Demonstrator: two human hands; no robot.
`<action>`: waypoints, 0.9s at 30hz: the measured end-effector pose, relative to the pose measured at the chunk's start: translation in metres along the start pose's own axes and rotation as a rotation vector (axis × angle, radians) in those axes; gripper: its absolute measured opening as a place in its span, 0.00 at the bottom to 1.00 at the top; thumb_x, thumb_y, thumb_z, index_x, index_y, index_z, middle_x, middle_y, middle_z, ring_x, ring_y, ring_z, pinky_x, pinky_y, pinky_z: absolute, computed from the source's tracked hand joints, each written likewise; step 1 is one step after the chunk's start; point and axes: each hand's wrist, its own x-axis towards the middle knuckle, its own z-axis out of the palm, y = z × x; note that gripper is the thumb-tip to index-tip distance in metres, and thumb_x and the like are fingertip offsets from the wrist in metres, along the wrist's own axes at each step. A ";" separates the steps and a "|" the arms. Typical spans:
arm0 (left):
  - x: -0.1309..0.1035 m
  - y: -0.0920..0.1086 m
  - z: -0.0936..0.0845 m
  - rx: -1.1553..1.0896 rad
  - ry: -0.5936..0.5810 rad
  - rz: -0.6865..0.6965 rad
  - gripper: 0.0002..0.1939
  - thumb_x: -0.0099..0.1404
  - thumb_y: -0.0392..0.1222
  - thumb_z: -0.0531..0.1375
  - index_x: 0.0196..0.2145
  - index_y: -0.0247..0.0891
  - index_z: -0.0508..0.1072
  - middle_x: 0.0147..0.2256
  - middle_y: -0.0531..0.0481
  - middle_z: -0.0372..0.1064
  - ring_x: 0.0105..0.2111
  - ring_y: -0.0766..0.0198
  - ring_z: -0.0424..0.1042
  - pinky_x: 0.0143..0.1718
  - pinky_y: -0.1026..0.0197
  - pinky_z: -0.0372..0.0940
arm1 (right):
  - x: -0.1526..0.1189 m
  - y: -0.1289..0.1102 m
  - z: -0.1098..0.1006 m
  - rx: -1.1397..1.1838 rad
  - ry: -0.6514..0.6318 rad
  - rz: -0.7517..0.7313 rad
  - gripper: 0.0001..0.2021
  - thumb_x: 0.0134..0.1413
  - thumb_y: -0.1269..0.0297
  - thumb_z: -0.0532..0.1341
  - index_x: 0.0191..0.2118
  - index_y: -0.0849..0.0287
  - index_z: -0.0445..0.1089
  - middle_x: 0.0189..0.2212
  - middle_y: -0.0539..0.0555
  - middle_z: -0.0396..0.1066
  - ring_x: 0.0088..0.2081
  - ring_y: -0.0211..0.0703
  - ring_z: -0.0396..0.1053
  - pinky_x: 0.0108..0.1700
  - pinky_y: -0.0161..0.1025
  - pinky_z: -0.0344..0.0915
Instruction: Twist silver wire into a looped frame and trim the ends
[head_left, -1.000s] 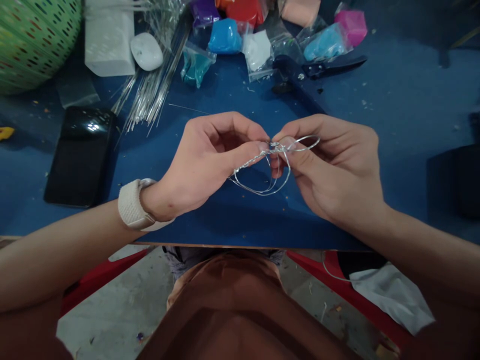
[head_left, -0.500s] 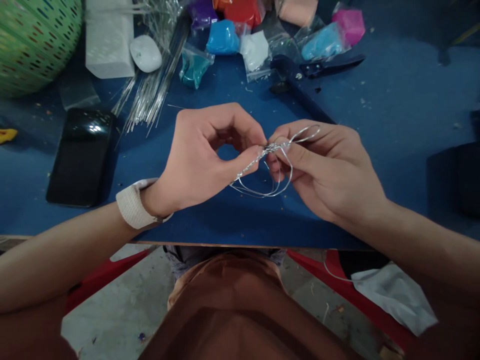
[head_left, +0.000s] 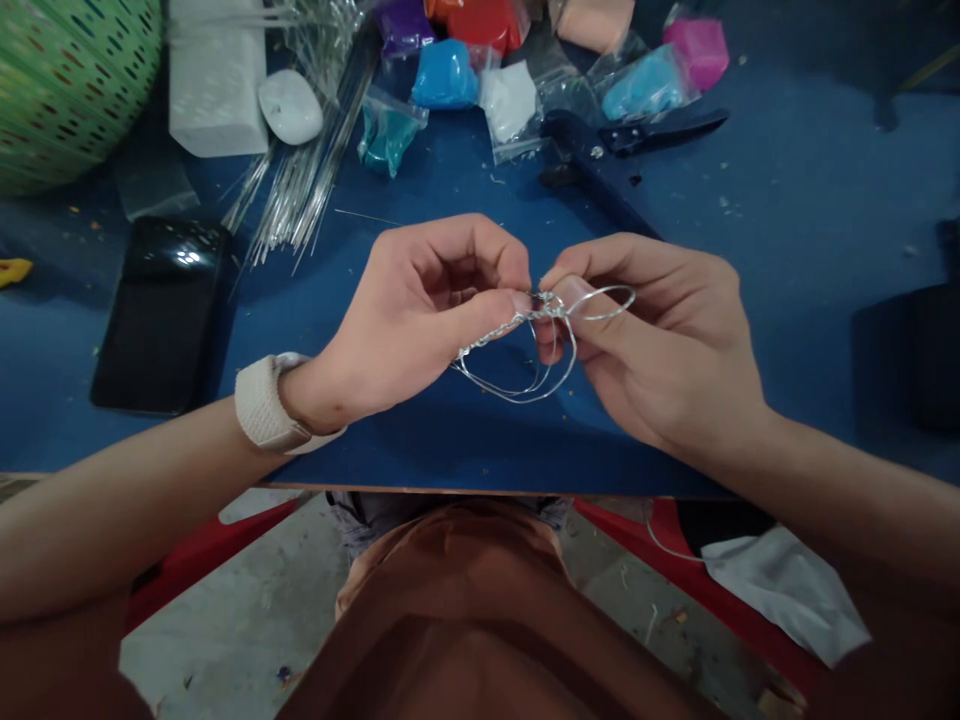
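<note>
Between my two hands, over the near part of the blue table, is a piece of twisted silver wire [head_left: 517, 400] with thin loops. My left hand [head_left: 435, 310] pinches its twisted strand between thumb and forefinger. Close by on the right, my right hand [head_left: 660, 335] is closed on the same wire, thumb and forefinger at the twisted joint. One narrow loop lies over the right thumb, and wider loops hang below the fingertips. The fingers behind the wire are partly hidden.
A black phone [head_left: 161, 315] lies left, near a bundle of straight wires [head_left: 296, 200]. Dark-handled pliers or cutters [head_left: 600, 175] rest behind my right hand. Bagged coloured clay-like lumps [head_left: 446, 75], a white block [head_left: 217, 90] and a green perforated basket [head_left: 75, 90] stand farther back.
The wire has turned slightly between my fingers; its right loop now points lower and flatter. My left hand has shifted a little to the right, and the fingertips sit slightly apart.
</note>
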 end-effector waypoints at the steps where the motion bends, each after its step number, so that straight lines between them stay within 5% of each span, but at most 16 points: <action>1: 0.000 0.000 -0.001 0.037 0.011 0.011 0.17 0.64 0.51 0.85 0.34 0.41 0.84 0.33 0.54 0.82 0.33 0.64 0.82 0.40 0.59 0.79 | 0.000 0.001 0.000 0.030 -0.013 -0.004 0.03 0.70 0.58 0.81 0.42 0.46 0.90 0.35 0.49 0.81 0.35 0.43 0.77 0.44 0.45 0.81; 14: 0.005 -0.001 -0.015 0.406 -0.034 0.312 0.07 0.67 0.37 0.80 0.37 0.44 0.87 0.34 0.52 0.83 0.32 0.64 0.77 0.34 0.59 0.75 | 0.010 0.001 -0.002 0.229 -0.081 0.200 0.06 0.63 0.60 0.84 0.37 0.51 0.90 0.33 0.48 0.79 0.32 0.36 0.71 0.37 0.35 0.75; 20: 0.004 0.000 -0.017 0.384 -0.086 0.364 0.12 0.66 0.44 0.84 0.38 0.41 0.87 0.33 0.50 0.83 0.30 0.65 0.78 0.31 0.61 0.74 | 0.009 -0.003 -0.002 0.118 -0.069 0.095 0.09 0.62 0.56 0.85 0.38 0.50 0.89 0.33 0.49 0.79 0.33 0.39 0.73 0.39 0.40 0.76; 24: 0.009 0.008 -0.030 0.462 -0.176 0.341 0.11 0.69 0.46 0.83 0.46 0.43 0.91 0.38 0.47 0.87 0.34 0.62 0.82 0.35 0.58 0.77 | 0.012 -0.009 -0.004 0.129 -0.080 0.135 0.13 0.56 0.55 0.88 0.35 0.54 0.89 0.30 0.50 0.79 0.30 0.37 0.73 0.33 0.37 0.73; 27: 0.018 0.007 -0.043 0.543 -0.346 0.534 0.18 0.66 0.45 0.85 0.51 0.47 0.91 0.42 0.48 0.89 0.35 0.62 0.84 0.39 0.58 0.79 | 0.018 -0.010 -0.008 0.188 -0.110 0.239 0.12 0.55 0.59 0.88 0.33 0.56 0.89 0.28 0.50 0.78 0.29 0.36 0.73 0.31 0.34 0.70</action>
